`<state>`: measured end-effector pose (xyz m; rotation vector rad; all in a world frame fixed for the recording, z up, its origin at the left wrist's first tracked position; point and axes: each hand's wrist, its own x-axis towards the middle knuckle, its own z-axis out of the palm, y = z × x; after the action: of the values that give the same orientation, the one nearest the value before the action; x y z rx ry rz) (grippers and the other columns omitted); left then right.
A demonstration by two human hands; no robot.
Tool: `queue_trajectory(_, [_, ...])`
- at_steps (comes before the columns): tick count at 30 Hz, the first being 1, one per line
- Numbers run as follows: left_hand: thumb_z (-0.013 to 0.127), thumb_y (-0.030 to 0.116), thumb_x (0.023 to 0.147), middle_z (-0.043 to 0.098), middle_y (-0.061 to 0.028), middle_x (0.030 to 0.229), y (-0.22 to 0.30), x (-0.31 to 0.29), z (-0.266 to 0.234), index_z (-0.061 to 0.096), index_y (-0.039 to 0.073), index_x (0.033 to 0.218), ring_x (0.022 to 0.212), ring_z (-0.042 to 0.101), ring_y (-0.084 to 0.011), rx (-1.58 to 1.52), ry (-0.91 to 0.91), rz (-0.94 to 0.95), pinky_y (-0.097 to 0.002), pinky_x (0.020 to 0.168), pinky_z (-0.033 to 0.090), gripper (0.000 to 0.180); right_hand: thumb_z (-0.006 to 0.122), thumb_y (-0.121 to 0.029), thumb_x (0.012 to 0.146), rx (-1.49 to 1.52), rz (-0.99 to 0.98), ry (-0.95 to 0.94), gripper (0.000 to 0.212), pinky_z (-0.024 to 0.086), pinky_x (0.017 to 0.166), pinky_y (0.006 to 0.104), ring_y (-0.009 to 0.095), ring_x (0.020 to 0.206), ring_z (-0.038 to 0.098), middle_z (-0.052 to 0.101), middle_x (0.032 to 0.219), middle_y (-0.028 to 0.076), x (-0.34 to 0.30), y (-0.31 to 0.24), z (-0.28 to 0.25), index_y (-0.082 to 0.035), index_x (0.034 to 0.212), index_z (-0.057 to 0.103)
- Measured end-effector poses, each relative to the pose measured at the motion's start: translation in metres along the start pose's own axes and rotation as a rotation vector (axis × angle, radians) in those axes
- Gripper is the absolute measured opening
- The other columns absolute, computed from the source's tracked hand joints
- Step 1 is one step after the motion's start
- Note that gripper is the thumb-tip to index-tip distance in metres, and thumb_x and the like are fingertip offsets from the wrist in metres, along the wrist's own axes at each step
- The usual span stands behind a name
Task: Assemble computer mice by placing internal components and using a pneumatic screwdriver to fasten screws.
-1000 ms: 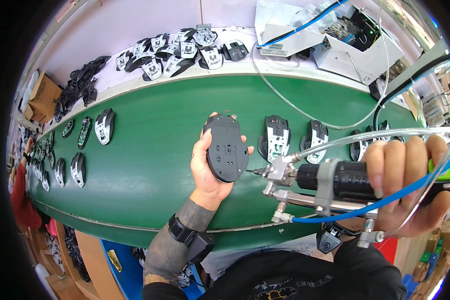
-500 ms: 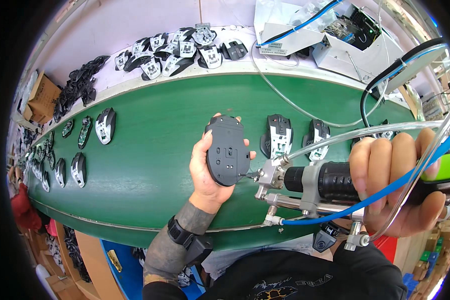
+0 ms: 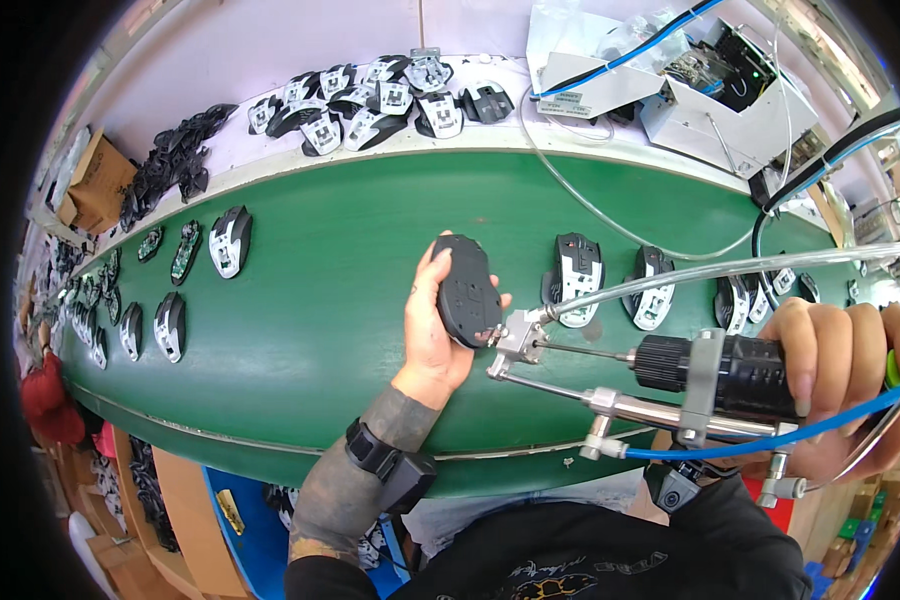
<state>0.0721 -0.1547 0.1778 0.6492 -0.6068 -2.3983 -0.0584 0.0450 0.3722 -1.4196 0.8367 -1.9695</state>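
Note:
My left hand (image 3: 432,325) grips a black computer mouse (image 3: 467,290) with its flat underside showing, tilted above the green belt. My right hand (image 3: 850,370) is wrapped around a black power screwdriver (image 3: 735,372) that points left. Its metal nose block (image 3: 519,338) has its tip at the lower right edge of the mouse; whether it touches is hard to tell. A bare thin shaft (image 3: 585,351) spans the gap between that block and the screwdriver body. A clear hose (image 3: 670,282) and a blue hose (image 3: 730,450) run to the tool.
On the green belt (image 3: 340,390) lie several open mouse shells, such as one mouse shell (image 3: 576,275) beyond the tool. More half-built mice (image 3: 373,105) crowd the white shelf. A white machine box (image 3: 705,120) stands back right. At far left, another person's red sleeve (image 3: 52,405) shows.
The screwdriver body has drawn back to the right from its nose block, baring the thin shaft. The mouse has tilted in my left hand. The whole view has shifted slightly.

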Motion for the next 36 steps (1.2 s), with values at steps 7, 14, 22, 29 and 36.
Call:
queue_trajectory(7, [0.049, 0.030, 0.093, 0.052, -0.0103, 0.119, -0.004, -0.014, 0.006, 0.038, 0.015, 0.137, 0.095, 0.059, -0.0248, -0.070, -0.166, -0.083, -0.0478, 0.081, 0.055, 0.047, 0.066, -0.031, 0.089, 0.105, -0.222, 0.237, 0.033, 0.041, 0.062, 0.0263, 0.008, 0.058, 0.050, 0.049, 0.070, -0.003, 0.005, 0.043, 0.037, -0.011, 0.104, 0.045])
queue_trajectory(14, [0.048, 0.029, 0.093, 0.051, -0.0107, 0.119, -0.003, -0.017, 0.010, 0.037, 0.015, 0.137, 0.095, 0.059, -0.0251, -0.056, -0.171, -0.073, -0.0480, 0.081, 0.055, 0.048, 0.066, -0.033, 0.089, 0.099, -0.173, 0.219, 0.030, 0.042, 0.061, 0.0256, 0.007, 0.056, 0.050, 0.050, 0.069, -0.004, 0.006, 0.043, 0.037, -0.013, 0.099, 0.045])
queue_trajectory(22, [0.047, 0.029, 0.096, 0.052, -0.0109, 0.119, -0.004, -0.029, 0.015, 0.038, 0.014, 0.138, 0.094, 0.060, -0.0231, -0.074, -0.135, -0.018, -0.0445, 0.078, 0.056, 0.046, 0.068, -0.035, 0.087, 0.112, -0.129, 0.168, 0.032, 0.041, 0.057, 0.0245, 0.006, 0.054, 0.048, 0.049, 0.067, -0.006, 0.010, 0.050, 0.045, -0.015, 0.093, 0.043])
queue_trajectory(29, [0.061, 0.024, 0.091, 0.046, -0.0151, 0.136, 0.031, 0.029, -0.013, 0.061, 0.009, 0.118, 0.127, 0.044, -0.0281, 1.084, 0.007, 0.635, -0.0381, 0.104, 0.038, 0.031, 0.059, -0.034, 0.090, -0.075, -0.038, 0.174, 0.040, 0.038, 0.056, 0.0225, 0.010, 0.055, 0.046, 0.047, 0.071, 0.000, 0.012, 0.031, 0.030, -0.006, 0.111, 0.039])
queue_trajectory(36, [0.073, 0.034, 0.071, 0.037, -0.0245, 0.138, 0.172, 0.079, -0.134, 0.053, 0.008, 0.123, 0.128, 0.032, -0.0443, 2.001, 0.824, 1.042, -0.0497, 0.106, 0.030, 0.061, 0.060, -0.059, 0.085, -0.284, -0.061, 0.331, 0.069, 0.041, 0.057, 0.0258, 0.015, 0.062, 0.047, 0.048, 0.076, 0.005, 0.023, 0.051, 0.049, -0.004, 0.121, 0.036])
